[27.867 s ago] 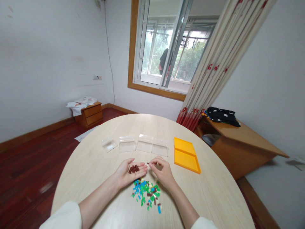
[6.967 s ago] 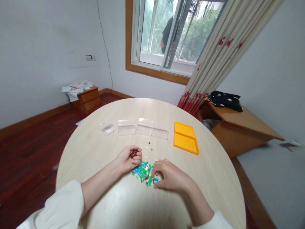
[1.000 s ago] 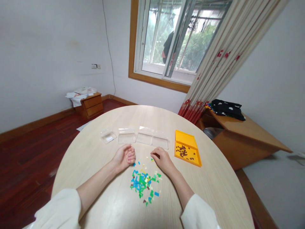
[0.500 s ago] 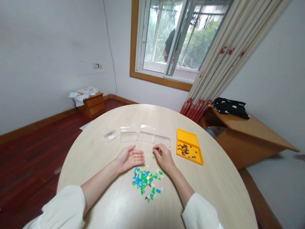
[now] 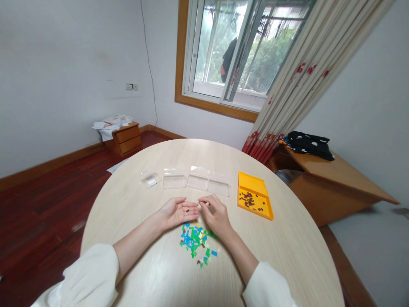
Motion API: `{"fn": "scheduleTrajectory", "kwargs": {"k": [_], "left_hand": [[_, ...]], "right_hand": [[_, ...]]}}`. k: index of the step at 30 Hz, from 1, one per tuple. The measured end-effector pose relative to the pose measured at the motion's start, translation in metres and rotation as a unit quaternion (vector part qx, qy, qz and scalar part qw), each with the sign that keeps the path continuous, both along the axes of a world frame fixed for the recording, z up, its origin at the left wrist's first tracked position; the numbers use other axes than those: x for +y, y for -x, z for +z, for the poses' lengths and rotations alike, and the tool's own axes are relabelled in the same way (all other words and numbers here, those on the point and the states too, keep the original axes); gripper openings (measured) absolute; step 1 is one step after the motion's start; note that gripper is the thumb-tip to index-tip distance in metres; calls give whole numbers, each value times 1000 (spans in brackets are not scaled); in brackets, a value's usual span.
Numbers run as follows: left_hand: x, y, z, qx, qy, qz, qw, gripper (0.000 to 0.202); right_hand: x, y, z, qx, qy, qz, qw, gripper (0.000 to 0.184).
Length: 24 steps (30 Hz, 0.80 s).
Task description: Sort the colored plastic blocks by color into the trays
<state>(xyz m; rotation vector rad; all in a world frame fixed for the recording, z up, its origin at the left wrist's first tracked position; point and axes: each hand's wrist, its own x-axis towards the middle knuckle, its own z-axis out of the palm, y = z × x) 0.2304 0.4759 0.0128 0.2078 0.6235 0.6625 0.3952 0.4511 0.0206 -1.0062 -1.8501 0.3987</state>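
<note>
My left hand (image 5: 179, 212) is held palm up above the table, its fingers stretched out flat. A tiny dark brown brick (image 5: 187, 210) lies on those fingers. Close to their tips, my right hand (image 5: 216, 214) has thumb and index finger pinched together; what sits in the pinch is too small to make out. Just below both hands spreads a loose pile of small toy bricks (image 5: 193, 238), mostly green and blue, with some yellow and brown. To the right, an opened yellow case (image 5: 271, 212) contains several dark brown bricks (image 5: 248, 199).
Clear plastic boxes stand in a row beyond my hands, from a small box (image 5: 150, 178) at left to a wider box (image 5: 219, 185) at right. All are on a round wooden table (image 5: 153, 273). A cabinet (image 5: 319, 192) stands beyond its right edge.
My right hand has moved left, toward my left fingertips. A brown brick now shows on my left fingers, where none was visible before. The view has shifted slightly.
</note>
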Motion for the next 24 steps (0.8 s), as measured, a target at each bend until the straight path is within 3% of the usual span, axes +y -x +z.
{"fn": "scheduleTrajectory", "kwargs": {"k": [5,10,14,18,24], "left_hand": [[3,4,3,-5,35,52,998,23],[7,7,2,-23,54,92,994,28],[8,6,3,5,67,135,989,20],[6,5,5,42,57,138,988,10],[4,4,8,54,25,113,992,24]], "right_hand": [[-17,-15,0,6,-13,-57,998,10],[-48,-29,2,-82,59,24,995,9],[-62,-32,4,-164,117,87,976,4],[-61,-31,2,-202,126,98,966,5],[-62,-26,3,-234,116,97,960,11]]}}
